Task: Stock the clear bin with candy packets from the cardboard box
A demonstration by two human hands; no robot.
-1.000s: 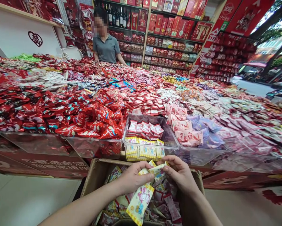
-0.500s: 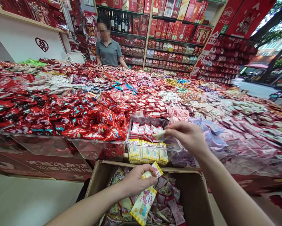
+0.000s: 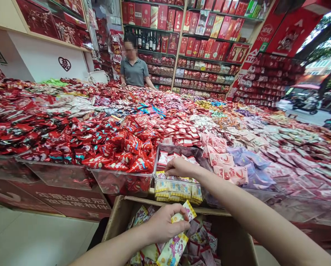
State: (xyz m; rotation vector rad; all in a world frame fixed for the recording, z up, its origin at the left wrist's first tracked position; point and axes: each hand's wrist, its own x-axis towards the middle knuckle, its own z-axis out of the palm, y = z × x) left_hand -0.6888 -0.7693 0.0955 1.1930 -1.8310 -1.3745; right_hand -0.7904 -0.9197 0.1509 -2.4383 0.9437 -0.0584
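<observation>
My left hand [image 3: 169, 221] is closed on yellow-and-white candy packets [image 3: 174, 248] above an open cardboard box [image 3: 231, 231] of mixed small packets. My right hand [image 3: 180, 167] reaches into a clear plastic bin [image 3: 206, 162], its fingers pressed together at the yellow packets; whatever its fingertips hold is too small to make out. Inside the bin, yellow packets [image 3: 179, 189] fill the near side, and red-and-white packets [image 3: 163, 158] lie toward the back.
Red candy packets [image 3: 132, 144] fill bins to the left; pink [image 3: 231, 173] and purple packets [image 3: 250, 162] lie to the right. Behind the wide candy display stands a person in a grey shirt [image 3: 134, 72], before shelves of red boxes [image 3: 209, 48].
My right hand has moved left and down into the clear bin, with the packet it held no longer visible. My left hand still grips its packets. The view has shifted slightly.
</observation>
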